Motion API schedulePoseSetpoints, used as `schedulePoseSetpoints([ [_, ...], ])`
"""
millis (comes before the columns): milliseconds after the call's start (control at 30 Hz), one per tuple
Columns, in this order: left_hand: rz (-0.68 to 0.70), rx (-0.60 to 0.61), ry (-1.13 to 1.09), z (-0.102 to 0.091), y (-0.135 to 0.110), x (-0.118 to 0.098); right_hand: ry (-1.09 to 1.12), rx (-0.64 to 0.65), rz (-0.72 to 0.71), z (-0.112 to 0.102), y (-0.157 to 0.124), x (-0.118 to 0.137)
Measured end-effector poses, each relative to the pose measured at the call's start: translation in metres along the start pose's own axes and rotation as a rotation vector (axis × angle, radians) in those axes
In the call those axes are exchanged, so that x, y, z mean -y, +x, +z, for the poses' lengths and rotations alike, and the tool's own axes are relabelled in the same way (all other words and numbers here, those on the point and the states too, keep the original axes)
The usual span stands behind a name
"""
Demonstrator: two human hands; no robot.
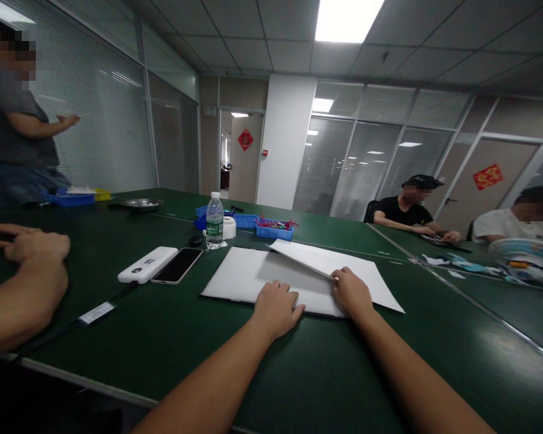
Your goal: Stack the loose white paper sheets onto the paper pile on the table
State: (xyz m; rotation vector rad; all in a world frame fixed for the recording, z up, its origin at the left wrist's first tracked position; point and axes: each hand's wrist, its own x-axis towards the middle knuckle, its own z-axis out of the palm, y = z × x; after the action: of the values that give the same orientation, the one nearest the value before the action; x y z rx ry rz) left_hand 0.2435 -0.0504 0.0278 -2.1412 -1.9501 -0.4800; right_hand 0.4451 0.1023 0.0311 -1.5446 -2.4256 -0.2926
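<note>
A flat white pad with a dark edge (235, 274) lies on the green table in front of me. My left hand (276, 308) rests on its near edge, palm down with the fingers laid out and the thumb apart. At the right, a loose white sheet of paper (371, 277) is raised along its left side and slants over the pad. My right hand (352, 293) pinches that sheet by its near left edge, thumb and fingers closed on it. Part of the pad is hidden beneath the sheet.
Left of the pad lie a smartphone (178, 266) and a white power bank (148, 265) with a cable. Behind stand a water bottle (215, 223) and blue trays (274, 231). Another person's hands (38, 244) rest at far left. Others sit at the right.
</note>
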Motion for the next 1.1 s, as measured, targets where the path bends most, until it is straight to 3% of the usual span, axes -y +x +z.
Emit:
schedulePoseSetpoints([
  [233,0.001,0.001,0.000,0.000,-0.001,0.000,-0.035,0.047,0.188,-0.002,0.002,-0.029],
  [567,0.000,0.022,0.001,-0.002,0.000,0.000,-0.022,-0.073,0.209,0.001,0.008,-0.030],
  [800,-0.006,0.032,0.006,-0.004,-0.001,-0.001,-0.008,-0.247,-0.059,-0.016,0.000,-0.011],
  [933,-0.004,0.022,0.007,-0.004,-0.002,-0.001,0.002,-0.297,-0.279,-0.022,-0.006,0.014],
  [1100,0.004,0.011,0.014,-0.009,-0.002,-0.006,0.021,-0.290,-0.525,-0.015,-0.015,0.052],
])
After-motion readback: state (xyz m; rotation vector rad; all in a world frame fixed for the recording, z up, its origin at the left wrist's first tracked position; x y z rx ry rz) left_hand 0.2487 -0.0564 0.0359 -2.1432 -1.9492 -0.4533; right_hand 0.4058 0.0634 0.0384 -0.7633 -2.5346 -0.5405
